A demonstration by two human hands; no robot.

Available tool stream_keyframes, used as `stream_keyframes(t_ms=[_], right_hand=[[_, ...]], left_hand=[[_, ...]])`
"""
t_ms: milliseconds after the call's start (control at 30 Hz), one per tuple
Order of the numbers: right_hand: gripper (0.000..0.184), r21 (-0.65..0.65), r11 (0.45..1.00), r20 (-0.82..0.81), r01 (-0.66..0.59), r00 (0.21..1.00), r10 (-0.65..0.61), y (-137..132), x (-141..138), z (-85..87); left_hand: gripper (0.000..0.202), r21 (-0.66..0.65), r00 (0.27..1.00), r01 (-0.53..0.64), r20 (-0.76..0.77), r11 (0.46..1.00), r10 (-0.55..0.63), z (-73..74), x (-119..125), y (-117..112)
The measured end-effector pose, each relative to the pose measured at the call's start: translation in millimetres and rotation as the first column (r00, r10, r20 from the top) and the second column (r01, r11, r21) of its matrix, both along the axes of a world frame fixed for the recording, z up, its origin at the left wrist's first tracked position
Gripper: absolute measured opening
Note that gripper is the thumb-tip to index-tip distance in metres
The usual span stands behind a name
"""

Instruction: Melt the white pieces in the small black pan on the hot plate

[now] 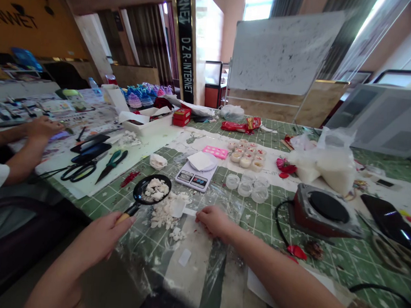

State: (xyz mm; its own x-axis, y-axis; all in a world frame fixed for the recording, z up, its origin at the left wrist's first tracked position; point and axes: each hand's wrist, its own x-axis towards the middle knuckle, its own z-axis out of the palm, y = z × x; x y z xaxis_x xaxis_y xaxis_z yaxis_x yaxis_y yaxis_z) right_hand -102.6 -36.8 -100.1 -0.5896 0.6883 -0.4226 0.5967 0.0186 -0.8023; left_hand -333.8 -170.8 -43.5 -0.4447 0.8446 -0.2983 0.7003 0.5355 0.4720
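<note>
My left hand [110, 229] is closed around the wooden handle of a small black frying pan [138, 192], held tilted low over the table. White wax-like chunks [157, 188] lie in the pan. Beside it, a heap of the same white chunks and flakes [162, 214] is spread on a clear plastic sheet [141, 256]. Pinched in my right hand [213, 221] is the thin handle of a white plastic scoop [178, 209], whose blade touches the heap's right side. Just behind stands a digital kitchen scale [194, 183] with white paper [200, 161] on it.
Lidded clear cups [248, 187], filled cups [245, 162] and a pink mould [214, 152] stand behind the scale. A hot plate [321, 210] with a black cord is at right. Pliers [111, 166] and scissors [79, 170] lie left, near a co-worker's hands [41, 129].
</note>
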Motion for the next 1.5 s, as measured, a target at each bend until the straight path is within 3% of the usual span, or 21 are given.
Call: stream_keyframes(t_ms=[200, 367, 467, 633, 800, 933, 1133, 1300, 1433, 1500], right_hand=[[0.025, 0.265, 0.964, 0.01, 0.034, 0.999, -0.037, -5.9, -5.3, 18.7], [0.03, 0.554, 0.831, 0.098, -0.042, 0.995, -0.015, 1.2, 9.9, 31.0], [0.034, 0.597, 0.801, 0.135, -0.033, 0.989, -0.061, 12.3, 14.3, 25.5], [0.033, 0.579, 0.814, 0.168, -0.049, 0.984, -0.061, 12.7, 7.7, 6.3], [0.032, 0.49, 0.867, 0.16, -0.09, 0.987, 0.012, -6.2, 0.6, -0.7], [0.029, 0.373, 0.925, 0.1, -0.071, 0.994, 0.036, -17.2, -4.4, -0.1], [0.022, -0.013, 0.999, -0.061, -0.041, 0.997, 0.04, -22.7, -5.2, 1.7], [0.016, -0.27, 0.962, -0.208, -0.049, 0.978, -0.009, -19.2, 12.3, 2.7], [0.015, -0.522, 0.851, -0.356, -0.056, 0.921, -0.158, -16.0, 35.0, 7.8], [0.017, -0.568, 0.821, -0.394, -0.061, 0.896, -0.206, -15.6, 46.4, 14.6]], left_hand=[[0.036, 0.016, 1.0, -0.006, -0.029, 1.0, 0.007, -3.5, -7.6, -3.3], [0.035, 0.037, 0.993, -0.027, 0.112, 0.999, 0.023, -11.7, -9.4, -1.4], [0.036, 0.072, 0.971, -0.066, 0.234, 0.995, 0.048, -15.9, -3.9, 8.0], [0.039, 0.151, 0.967, -0.126, 0.238, 0.98, 0.088, -29.3, 4.6, 33.1], [0.039, 0.15, 0.934, -0.183, 0.334, 0.972, 0.124, -48.9, 9.6, 49.8], [0.038, 0.169, 0.882, -0.206, 0.458, 0.964, 0.108, -54.7, 21.9, 60.0], [0.034, 0.212, 0.862, -0.185, 0.504, 0.96, 0.055, -46.6, 43.3, 79.4], [0.037, 0.225, 0.879, -0.143, 0.477, 0.964, 0.019, -31.3, 49.5, 75.9], [0.037, 0.2, 0.918, -0.105, 0.396, 0.974, 0.018, -18.5, 46.3, 61.4], [0.036, 0.166, 0.94, -0.068, 0.34, 0.984, 0.008, -15.7, 43.0, 54.6]])
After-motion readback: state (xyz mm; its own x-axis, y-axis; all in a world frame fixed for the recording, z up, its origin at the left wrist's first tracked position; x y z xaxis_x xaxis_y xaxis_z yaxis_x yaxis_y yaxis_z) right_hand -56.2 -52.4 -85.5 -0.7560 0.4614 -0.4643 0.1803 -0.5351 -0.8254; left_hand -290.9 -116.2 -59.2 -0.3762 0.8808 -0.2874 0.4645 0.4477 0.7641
